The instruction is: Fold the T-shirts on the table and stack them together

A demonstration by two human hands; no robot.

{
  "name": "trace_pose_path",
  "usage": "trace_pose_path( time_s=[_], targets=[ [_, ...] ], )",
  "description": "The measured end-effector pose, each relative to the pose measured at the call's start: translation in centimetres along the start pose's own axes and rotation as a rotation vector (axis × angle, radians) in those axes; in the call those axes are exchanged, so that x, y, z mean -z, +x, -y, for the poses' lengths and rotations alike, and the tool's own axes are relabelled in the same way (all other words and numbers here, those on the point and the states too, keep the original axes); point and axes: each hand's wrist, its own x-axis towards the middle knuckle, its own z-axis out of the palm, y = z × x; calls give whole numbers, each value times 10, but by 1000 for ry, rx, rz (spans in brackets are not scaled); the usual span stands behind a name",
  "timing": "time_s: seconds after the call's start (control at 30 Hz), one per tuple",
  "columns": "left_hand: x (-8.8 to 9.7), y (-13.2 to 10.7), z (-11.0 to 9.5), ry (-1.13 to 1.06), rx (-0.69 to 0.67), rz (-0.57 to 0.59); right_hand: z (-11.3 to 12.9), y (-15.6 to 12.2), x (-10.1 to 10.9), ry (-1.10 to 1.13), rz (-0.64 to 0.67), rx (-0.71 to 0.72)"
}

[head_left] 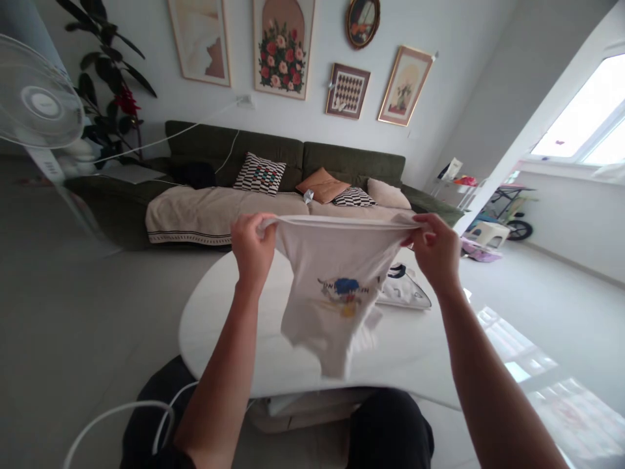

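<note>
A small white T-shirt (pixel 336 280) with a blue and yellow print hangs in the air above a white oval table (pixel 234 326). My left hand (pixel 251 246) pinches one end of its stretched top edge, fingers closed on the cloth. My right hand (pixel 436 251) grips the other end the same way. The shirt's lower part dangles down toward the table's near edge. Behind the shirt, a folded white garment with a dark collar (pixel 405 290) lies on the table.
A dark green sofa (pixel 342 163) with a beige throw and several cushions stands behind the table. A white standing fan (pixel 36 98) is at the left, a white cable (pixel 122 410) near my knees. Framed pictures hang on the wall; a white stool (pixel 488 231) stands at right.
</note>
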Motion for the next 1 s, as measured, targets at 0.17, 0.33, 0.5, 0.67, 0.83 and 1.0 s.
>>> trace_pose_path(
  time_s=[0.17,0.33,0.5,0.67,0.83,1.0],
  targets=[
    [18,-1,-18,-222,-63,-11,-2,-33,6,113,-195,-81],
    [21,-98,26,-139,43,445,-61,-158,-19,120,102,-350],
    [23,-209,85,137,247,1033,-102,-270,-45,36,529,-501],
    [36,-244,102,262,268,1258,-101,-297,-49,-246,693,-427],
    [42,-228,95,289,198,1271,-90,-283,-54,-503,835,-312],
    [54,-226,103,300,247,1188,-100,-253,-42,-403,778,-421]
  ],
)
